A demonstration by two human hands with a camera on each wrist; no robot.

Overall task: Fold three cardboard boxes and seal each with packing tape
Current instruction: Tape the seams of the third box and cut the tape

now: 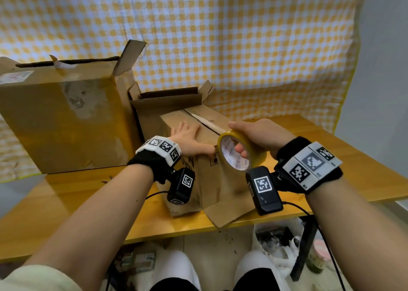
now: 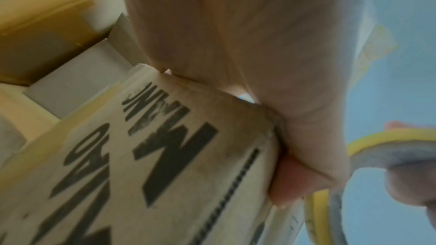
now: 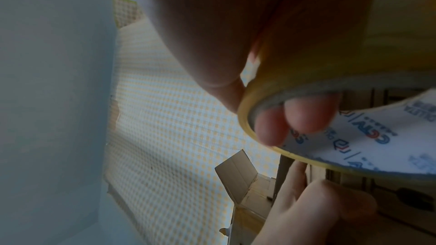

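Note:
A closed cardboard box (image 1: 217,184) stands in the middle of the wooden table, its top flaps meeting at a seam. My left hand (image 1: 187,136) lies flat on the box top with straight fingers, its thumb (image 2: 290,183) pressed against the near upper edge. My right hand (image 1: 260,136) holds a roll of yellow packing tape (image 1: 229,158) right at that edge, beside the left thumb. In the right wrist view, fingers (image 3: 306,115) hook through the core of the tape roll (image 3: 354,137). The left wrist view shows black print on the box side (image 2: 165,156).
A large worn box (image 1: 66,118) stands at the left and an open box (image 1: 167,101) behind the middle one. A loose bottom flap (image 1: 225,213) juts over the table's (image 1: 88,202) front edge. Checkered cloth (image 1: 242,37) hangs behind. Bags (image 1: 276,240) lie under the table.

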